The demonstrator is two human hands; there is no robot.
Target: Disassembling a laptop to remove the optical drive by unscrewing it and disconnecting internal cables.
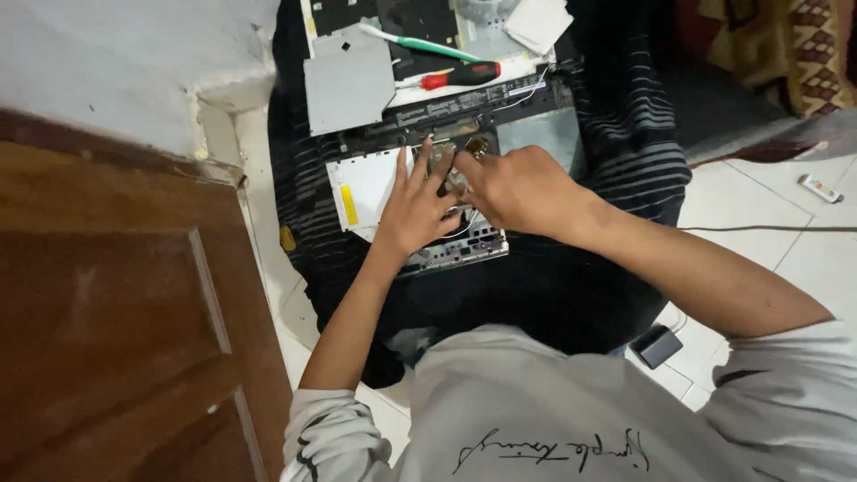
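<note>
An opened laptop chassis (361,187) lies on a dark striped cloth (625,134) on the floor, its white inner panel and circuit board exposed. My left hand (412,210) rests flat on the board with fingers spread. My right hand (513,187) sits just right of it, fingers curled down onto a small part near the board's top edge; what it pinches is hidden. Both hands touch each other over the board.
A grey metal drive cover (350,80), a green-and-white tool (420,42), a red-handled screwdriver (460,77) and a white pad (537,21) lie beyond the laptop. A brown wooden door (116,312) stands at left. A small dark block (656,345), a cable and a white stick (819,188) lie on tiles.
</note>
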